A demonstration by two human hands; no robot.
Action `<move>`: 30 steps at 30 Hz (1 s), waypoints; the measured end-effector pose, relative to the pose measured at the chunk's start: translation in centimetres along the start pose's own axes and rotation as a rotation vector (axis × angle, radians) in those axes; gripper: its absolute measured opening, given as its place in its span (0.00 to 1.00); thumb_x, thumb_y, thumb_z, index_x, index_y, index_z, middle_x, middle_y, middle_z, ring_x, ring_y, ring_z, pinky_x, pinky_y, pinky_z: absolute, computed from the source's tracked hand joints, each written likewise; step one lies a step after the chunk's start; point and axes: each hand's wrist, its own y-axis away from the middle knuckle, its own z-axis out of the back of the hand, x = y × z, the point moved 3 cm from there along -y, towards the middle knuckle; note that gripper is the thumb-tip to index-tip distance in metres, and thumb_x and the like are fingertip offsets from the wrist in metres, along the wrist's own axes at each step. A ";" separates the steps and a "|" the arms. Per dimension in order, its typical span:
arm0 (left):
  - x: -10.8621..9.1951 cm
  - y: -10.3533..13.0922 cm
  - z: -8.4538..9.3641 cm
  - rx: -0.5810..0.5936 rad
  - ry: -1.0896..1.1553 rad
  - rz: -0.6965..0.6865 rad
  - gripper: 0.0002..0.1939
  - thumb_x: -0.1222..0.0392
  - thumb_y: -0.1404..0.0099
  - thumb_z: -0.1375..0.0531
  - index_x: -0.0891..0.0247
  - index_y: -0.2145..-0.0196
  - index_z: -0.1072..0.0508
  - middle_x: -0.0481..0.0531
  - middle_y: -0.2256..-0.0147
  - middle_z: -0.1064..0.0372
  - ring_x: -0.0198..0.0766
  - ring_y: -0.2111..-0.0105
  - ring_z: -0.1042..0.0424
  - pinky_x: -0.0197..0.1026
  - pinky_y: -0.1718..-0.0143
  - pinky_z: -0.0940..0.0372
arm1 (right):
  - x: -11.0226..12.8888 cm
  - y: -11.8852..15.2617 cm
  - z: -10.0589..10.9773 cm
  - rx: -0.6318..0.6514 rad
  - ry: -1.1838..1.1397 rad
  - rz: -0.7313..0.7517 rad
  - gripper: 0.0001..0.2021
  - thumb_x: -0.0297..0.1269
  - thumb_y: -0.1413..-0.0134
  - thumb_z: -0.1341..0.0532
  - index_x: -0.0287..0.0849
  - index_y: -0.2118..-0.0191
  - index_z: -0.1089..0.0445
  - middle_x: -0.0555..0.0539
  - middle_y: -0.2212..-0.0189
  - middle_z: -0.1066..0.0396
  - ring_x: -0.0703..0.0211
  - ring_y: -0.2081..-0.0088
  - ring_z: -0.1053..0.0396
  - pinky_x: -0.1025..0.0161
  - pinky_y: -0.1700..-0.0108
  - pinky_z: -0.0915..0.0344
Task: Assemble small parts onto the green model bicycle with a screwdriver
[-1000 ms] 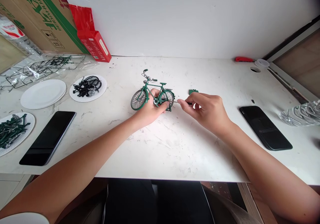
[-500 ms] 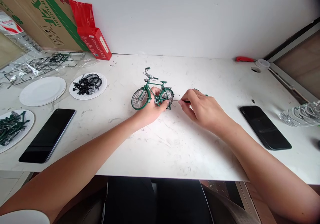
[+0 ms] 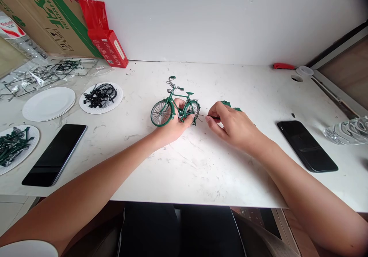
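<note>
A green model bicycle (image 3: 175, 100) stands upright above the table, its front wheel to the left. My left hand (image 3: 172, 128) is closed round its lower rear part, with the thumb by the rear wheel. My right hand (image 3: 232, 125) pinches a thin screwdriver (image 3: 213, 117) with a dark handle. The slim metal shaft points left and its tip meets the rear wheel's hub area; exact contact is too small to tell. Behind my right hand lie some green parts (image 3: 230, 104), partly hidden by it.
Left are a plate of black parts (image 3: 120, 103), bare white plates (image 3: 47, 105), a plate of green parts (image 3: 36, 144) and a phone (image 3: 54, 155). A red package (image 3: 107, 46) leans against a cardboard box (image 3: 54, 15). Right are another phone (image 3: 307, 146), a plastic bottle (image 3: 347, 130) and a red tool (image 3: 284, 66).
The view has shifted slightly. My right hand has turned a little round the screwdriver, and more of the green parts behind it show. The bicycle stays in my left hand.
</note>
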 end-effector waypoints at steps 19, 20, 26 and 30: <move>-0.6 -0.3 0.2 -0.031 -0.025 -0.052 0.16 0.58 0.34 0.32 0.57 0.57 0.37 0.52 0.57 0.32 0.42 0.58 0.28 0.48 0.51 0.31 | 0.1 -0.1 -0.6 0.021 0.002 -0.038 0.17 0.48 0.23 0.49 0.43 0.58 0.31 0.45 0.70 0.30 0.59 0.73 0.38 0.59 0.71 0.49; -0.6 -0.3 0.2 -0.029 -0.017 -0.047 0.16 0.58 0.34 0.32 0.57 0.58 0.37 0.52 0.58 0.32 0.42 0.58 0.28 0.48 0.51 0.31 | 0.0 -0.1 -0.6 0.023 -0.001 -0.023 0.16 0.47 0.24 0.48 0.43 0.57 0.31 0.45 0.69 0.29 0.58 0.72 0.37 0.59 0.70 0.48; -1.2 -0.1 0.3 -0.024 -0.054 -0.087 0.15 0.60 0.33 0.33 0.57 0.56 0.37 0.52 0.58 0.32 0.41 0.58 0.30 0.47 0.51 0.32 | -0.6 -0.2 -0.8 0.033 -0.033 0.038 0.20 0.46 0.22 0.50 0.42 0.60 0.27 0.43 0.70 0.27 0.57 0.70 0.34 0.58 0.67 0.44; -1.3 0.1 0.3 0.001 -0.078 -0.112 0.14 0.60 0.31 0.35 0.56 0.55 0.37 0.51 0.58 0.33 0.40 0.59 0.30 0.47 0.51 0.32 | -0.5 -0.2 -1.1 0.067 -0.167 -0.045 0.25 0.52 0.21 0.52 0.42 0.62 0.26 0.46 0.73 0.28 0.59 0.73 0.36 0.58 0.67 0.43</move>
